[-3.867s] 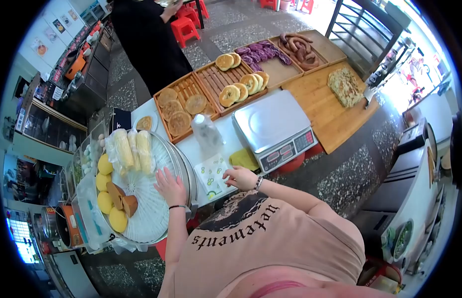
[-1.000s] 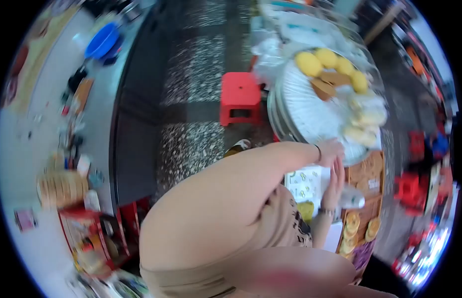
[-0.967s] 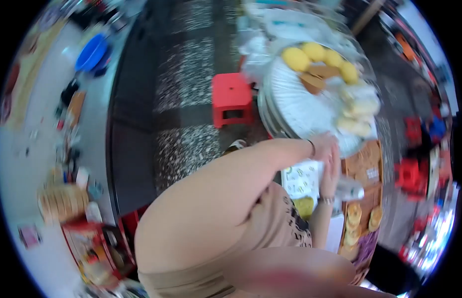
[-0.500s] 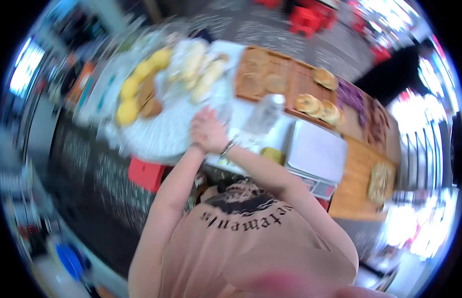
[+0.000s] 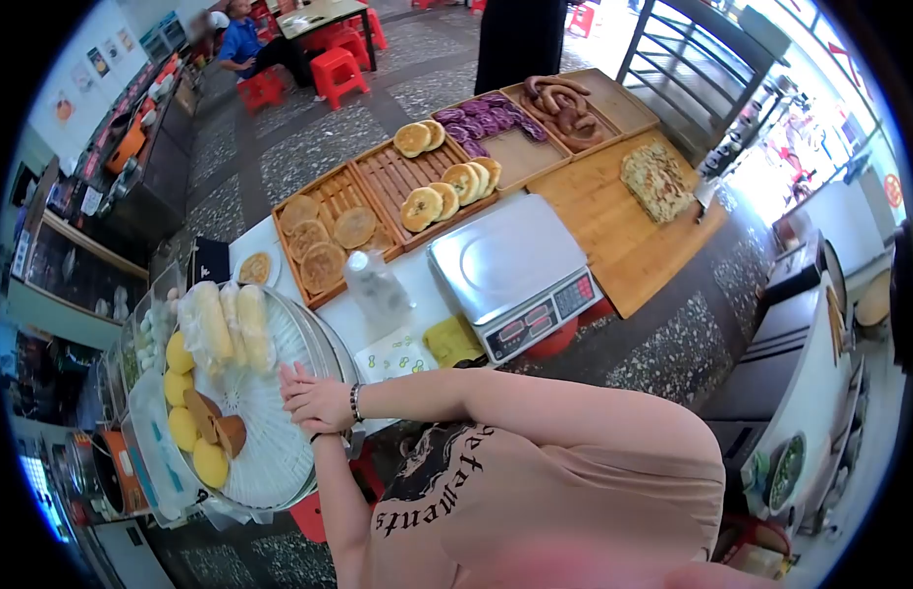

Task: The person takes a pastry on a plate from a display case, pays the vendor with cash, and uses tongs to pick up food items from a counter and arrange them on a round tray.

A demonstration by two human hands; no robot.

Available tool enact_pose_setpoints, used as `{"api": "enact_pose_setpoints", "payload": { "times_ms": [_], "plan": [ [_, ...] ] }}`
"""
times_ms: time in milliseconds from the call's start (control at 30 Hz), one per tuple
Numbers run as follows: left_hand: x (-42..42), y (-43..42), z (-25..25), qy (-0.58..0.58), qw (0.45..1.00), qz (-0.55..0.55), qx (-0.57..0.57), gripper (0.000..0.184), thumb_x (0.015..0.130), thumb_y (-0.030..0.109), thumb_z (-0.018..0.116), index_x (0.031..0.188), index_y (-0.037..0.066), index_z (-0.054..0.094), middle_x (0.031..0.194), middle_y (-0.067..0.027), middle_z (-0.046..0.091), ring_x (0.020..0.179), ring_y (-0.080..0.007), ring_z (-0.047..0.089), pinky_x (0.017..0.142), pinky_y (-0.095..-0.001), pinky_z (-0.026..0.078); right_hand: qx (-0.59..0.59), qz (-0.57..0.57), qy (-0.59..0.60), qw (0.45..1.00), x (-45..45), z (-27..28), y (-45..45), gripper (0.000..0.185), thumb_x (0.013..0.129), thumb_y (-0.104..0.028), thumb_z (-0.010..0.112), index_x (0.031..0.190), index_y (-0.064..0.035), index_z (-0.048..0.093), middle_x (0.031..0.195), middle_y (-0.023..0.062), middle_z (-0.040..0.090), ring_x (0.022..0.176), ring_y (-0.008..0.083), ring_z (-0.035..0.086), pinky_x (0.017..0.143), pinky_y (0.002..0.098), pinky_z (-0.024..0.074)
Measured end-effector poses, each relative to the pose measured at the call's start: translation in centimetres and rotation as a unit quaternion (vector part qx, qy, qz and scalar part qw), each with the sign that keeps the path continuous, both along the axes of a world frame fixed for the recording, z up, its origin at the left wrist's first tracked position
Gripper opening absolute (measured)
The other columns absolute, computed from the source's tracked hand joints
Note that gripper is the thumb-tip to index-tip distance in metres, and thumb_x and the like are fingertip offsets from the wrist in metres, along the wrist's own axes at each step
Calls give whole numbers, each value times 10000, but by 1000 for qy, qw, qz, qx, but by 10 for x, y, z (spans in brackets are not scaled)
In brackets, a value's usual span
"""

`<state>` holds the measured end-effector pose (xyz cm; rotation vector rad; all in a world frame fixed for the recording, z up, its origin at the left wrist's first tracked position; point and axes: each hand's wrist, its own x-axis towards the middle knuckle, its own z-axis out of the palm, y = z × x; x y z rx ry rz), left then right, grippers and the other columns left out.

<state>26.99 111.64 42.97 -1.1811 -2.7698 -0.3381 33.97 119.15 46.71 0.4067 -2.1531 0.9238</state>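
Observation:
My left hand [image 5: 307, 423] and my right hand [image 5: 329, 401] are clasped together over the right side of a round white-lined tray [image 5: 270, 412]. Neither holds any object; the right hand partly covers the left. On the tray, pale yellow pieces [image 5: 213, 324] in clear plastic lie near its far side. Yellow round buns [image 5: 184, 429] line its left side, beside brown cone-shaped pieces [image 5: 231, 432]. Right of my hands are a clear plastic bottle-like container [image 5: 378, 290], a green cloth [image 5: 454, 341] and a digital scale [image 5: 510, 260].
Wooden trays hold flat round breads [image 5: 324, 265], thicker breads [image 5: 422, 208], purple pieces [image 5: 491, 120] and brown sausage-like coils [image 5: 569, 108]. A flatbread slab [image 5: 656, 183] lies on a wooden board [image 5: 613, 250]. A dark-clothed person [image 5: 520, 44] stands beyond; another sits near red stools [image 5: 337, 74].
The view has swung right and become sharper. My hands appear farther left and lower, still clasped. The dark-clothed person appears nearer the top middle.

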Motion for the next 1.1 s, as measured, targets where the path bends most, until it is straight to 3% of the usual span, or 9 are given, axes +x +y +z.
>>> {"api": "enact_pose_setpoints", "payload": {
  "times_ms": [67,200,500,667,733,767,833,933,1100],
  "plan": [
    [1,-2,-8,83,990,21,-112,707,893,501,452,1442,96,264,1515,-146,157,1401,-296,129,1143,-360,109,-7,-4,29,1000,-2,-4,-1,222,730,-250,562,840,-85,664,1062,83,605,1179,304,436,1091,485,216],
    [-19,-7,-41,-29,997,-25,74,710,870,348,526,1466,148,196,1535,-96,93,1403,-209,131,1120,-328,208,-15,22,-38,999,8,7,8,219,761,-223,561,909,-91,654,1100,93,590,1213,299,416,1091,478,219],
    [-22,-8,-48,-50,994,-36,90,702,869,320,519,1466,142,197,1535,-96,88,1399,-211,143,1118,-320,212,10,-21,25,999,0,-1,-1,212,736,-249,566,819,-78,659,1041,81,603,1162,295,443,1078,473,235],
    [-19,-9,-42,-78,992,-31,93,702,867,282,517,1467,132,185,1535,-99,83,1396,-215,154,1115,-317,219,5,1,66,998,-10,-10,1,232,841,-251,544,886,-48,647,988,138,622,1064,348,520,982,500,353],
    [-19,-9,-43,-279,898,-99,327,734,871,531,463,1444,116,268,1517,-154,146,1397,-293,142,1140,-358,117,4,0,79,997,-13,-16,1,227,841,-245,543,881,-47,646,979,138,622,1059,348,521,979,501,354],
    [-22,-10,-46,-278,898,-98,326,734,871,531,463,1444,116,268,1517,-154,146,1397,-293,142,1140,-358,117,2,-2,90,996,-14,-18,0,222,840,-240,542,875,-46,644,970,138,623,1055,348,522,976,502,356],
    [-28,-11,-57,-52,989,-59,125,748,869,542,462,1445,110,261,1516,-159,148,1397,-296,140,1142,-357,111,5,17,73,997,-2,6,6,222,850,-243,516,838,-55,633,950,138,608,1029,346,528,959,500,375],
    [-21,-9,-47,3,996,-39,74,752,872,544,458,1444,99,260,1515,-158,153,1397,-298,138,1145,-355,105,-4,19,67,998,-7,-8,2,223,847,-248,522,844,-56,635,950,140,609,1031,345,528,961,500,373],
    [-12,-5,-25,-100,984,-55,136,757,876,552,447,1445,92,252,1516,-153,152,1399,-292,133,1148,-354,96,-6,-8,23,1000,1,0,-2,212,736,-246,565,826,-81,661,1050,82,603,1167,295,442,1080,469,233]
  ]
}}
